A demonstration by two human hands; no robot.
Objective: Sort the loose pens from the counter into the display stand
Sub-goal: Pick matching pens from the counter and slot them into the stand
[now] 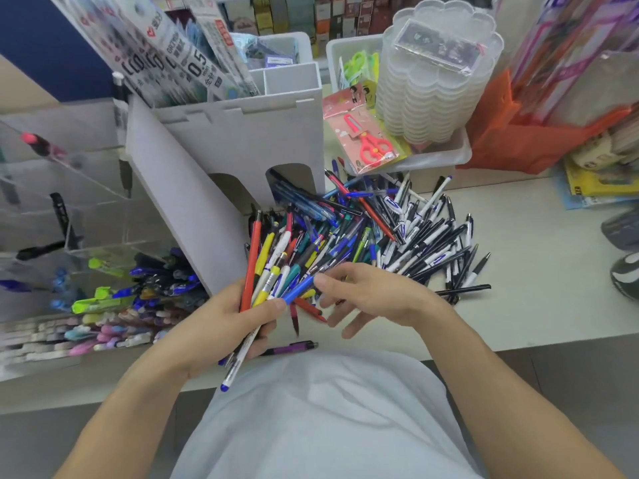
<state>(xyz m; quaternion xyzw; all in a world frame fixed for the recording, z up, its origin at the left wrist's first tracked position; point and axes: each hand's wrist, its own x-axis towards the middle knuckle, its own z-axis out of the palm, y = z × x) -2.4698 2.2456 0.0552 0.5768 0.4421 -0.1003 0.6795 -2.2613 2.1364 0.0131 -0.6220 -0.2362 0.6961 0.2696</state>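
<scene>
While most of the loose pens [408, 233] lie in a heap on the counter [539, 271], a bundle of pens [266, 271] stands fanned upward in the left hand [221, 323], whose fingers and thumb curl tightly round it. One white pen with a blue tip [238, 361] sticks out below that fist. The right hand [366, 295] hovers just beside the bundle with fingers spread and relaxed; its thumb touches a blue pen [297, 288] at the bundle's edge, gripping nothing. A purple pen [290, 348] lies alone near the counter's front edge. Left of the heap stands a white display stand [221, 160], and beside that a clear rack [103, 271] filled with coloured pens. Behind the heap, a tray [446, 157] holds packaged red scissors [370, 143] and stacked clear plastic boxes [432, 91].
</scene>
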